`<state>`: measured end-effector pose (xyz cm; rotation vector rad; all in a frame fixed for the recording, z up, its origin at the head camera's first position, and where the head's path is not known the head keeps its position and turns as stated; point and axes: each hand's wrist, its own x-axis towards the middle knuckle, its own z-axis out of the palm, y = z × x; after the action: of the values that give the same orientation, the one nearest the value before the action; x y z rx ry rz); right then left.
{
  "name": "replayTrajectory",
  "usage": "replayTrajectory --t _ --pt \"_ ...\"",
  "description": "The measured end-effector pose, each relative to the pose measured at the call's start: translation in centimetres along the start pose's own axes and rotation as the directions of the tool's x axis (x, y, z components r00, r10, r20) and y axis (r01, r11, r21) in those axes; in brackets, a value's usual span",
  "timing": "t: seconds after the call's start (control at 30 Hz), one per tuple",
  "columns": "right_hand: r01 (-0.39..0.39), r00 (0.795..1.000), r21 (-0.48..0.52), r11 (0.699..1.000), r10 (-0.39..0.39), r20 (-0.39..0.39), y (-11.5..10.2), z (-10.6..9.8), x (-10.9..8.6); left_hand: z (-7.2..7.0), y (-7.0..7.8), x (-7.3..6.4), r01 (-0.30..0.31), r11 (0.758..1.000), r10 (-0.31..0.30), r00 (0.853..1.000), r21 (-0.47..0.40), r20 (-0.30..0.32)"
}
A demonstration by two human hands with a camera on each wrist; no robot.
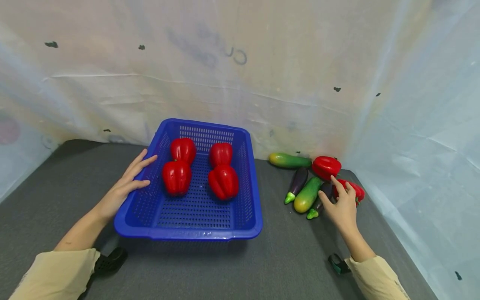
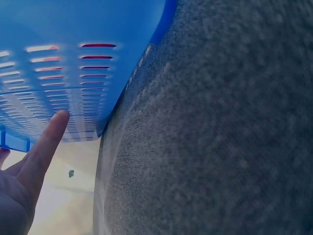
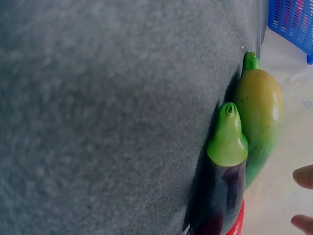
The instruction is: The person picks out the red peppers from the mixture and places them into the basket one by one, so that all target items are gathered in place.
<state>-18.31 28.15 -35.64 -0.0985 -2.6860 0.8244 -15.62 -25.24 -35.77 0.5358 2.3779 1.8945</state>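
Note:
My left hand [image 1: 121,189] rests on the left rim of a blue plastic basket [image 1: 191,234], fingers extended. In the left wrist view, one straight finger [image 2: 46,147] lies by the basket's slotted outer wall. Inside sit several red bell peppers [image 1: 177,178]. My right hand [image 1: 345,210] is over the vegetables at right, thumb and fingers apart, holding nothing. Nearest it are a dark eggplant [image 1: 318,205] with a green cap and a red bell pepper [image 1: 356,191], partly hidden by the fingers. The right wrist view shows the eggplant [image 3: 222,183] and two fingertips [image 3: 304,176].
Beside the eggplant lies a green-and-yellow cucumber [image 1: 307,195], then another eggplant [image 1: 298,182]. Behind them are a second cucumber [image 1: 288,161] and another red pepper [image 1: 326,167]. Pale plastic sheeting [image 1: 240,83] hangs behind the grey tabletop [image 1: 277,258] and along its right.

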Motion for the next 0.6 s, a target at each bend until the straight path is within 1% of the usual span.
replayTrajectory --t 0.07,0.2,0.3,0.43,0.53,0.6 --pt "-0.035 0.999 -0.02 0.999 0.035 0.011 0.0 -0.3 -0.1 0.0 -0.1 0.0 0.0 1.0 0.0 1.0 0.01 0.002" --pt "-0.081 0.996 -0.04 0.996 0.082 0.032 0.2 -0.5 -0.1 -0.1 -0.1 0.0 0.001 1.0 -0.001 1.0 0.03 0.004" --pt "-0.115 0.993 -0.039 0.993 0.116 0.007 0.6 -0.5 0.0 -0.1 -0.1 0.0 0.003 0.999 -0.003 1.0 0.037 0.003" --pt "-0.164 0.985 -0.024 0.986 0.163 -0.052 1.0 -0.3 0.3 0.0 0.0 0.0 -0.002 1.0 0.002 1.0 0.011 0.003" --pt "-0.188 0.981 -0.023 0.982 0.186 -0.063 1.3 -0.3 0.6 0.1 0.0 0.0 -0.01 1.0 0.01 1.0 -0.016 0.004" --pt "-0.201 0.978 -0.023 0.979 0.199 -0.062 1.6 -0.2 0.8 0.1 0.0 0.0 -0.011 1.0 0.011 1.0 -0.018 0.004"
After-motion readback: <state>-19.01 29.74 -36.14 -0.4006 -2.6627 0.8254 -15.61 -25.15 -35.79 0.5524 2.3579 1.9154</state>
